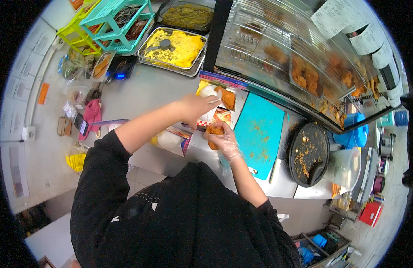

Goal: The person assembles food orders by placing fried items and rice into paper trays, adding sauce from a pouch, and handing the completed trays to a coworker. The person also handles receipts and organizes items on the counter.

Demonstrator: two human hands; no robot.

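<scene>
My right hand [223, 142], in a clear plastic glove, is closed around a piece of fried chicken [214, 130] beside the cutting board. Bare and slightly blurred, my left hand [198, 109] stretches over an open patterned meal box, its thumb and fingers apart. That box holds a white mound of rice [209, 91], yellow egg at its left and another fried chicken piece [227, 98]. Nearer my body sits a second meal box [185, 145] with a white rice mound [169, 140], partly under my left forearm. A turquoise cutting board [260, 129] with orange crumbs lies to the right.
A metal tray of scrambled egg [184, 49] stands at the back, near turquoise baskets [119, 24] and a small scale [120, 68]. A glass warming cabinet [264, 67] borders the back right. At right are a round black pan [309, 154] and a clear tub [345, 167].
</scene>
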